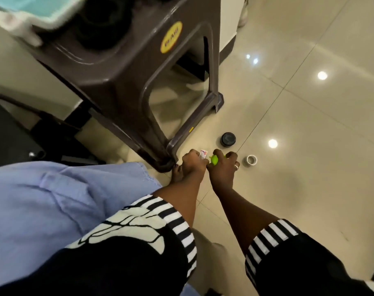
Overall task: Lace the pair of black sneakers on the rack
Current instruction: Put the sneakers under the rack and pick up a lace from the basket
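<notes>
Sneakers, black ones, may be the dark rounded shapes (105, 24) on top of the brown plastic stool (126, 67) at about eleven o'clock, but they are blurred and half covered by a pale teal thing (30, 9), so I cannot be sure, and no lace is visible. Going from left to right: a light blue cloth (53, 201) lies at eight o'clock, then the left hand (192, 165) is closed around a small white and red packet (203, 155) just beside the stool's leg, and the right hand (223, 167) (it wears a ring) is closed around a bright green object (214, 160) which touches the left hand. Further right, on the tiled floor (310, 124), stand a black round lid or jar (228, 139) and a small white tape roll (251, 160). My judgement: with both hands occupied low on the floor, the shoes above stay unlaced, and a careless knock against the stool could shake them off. What the green object is, I cannot tell.
</notes>
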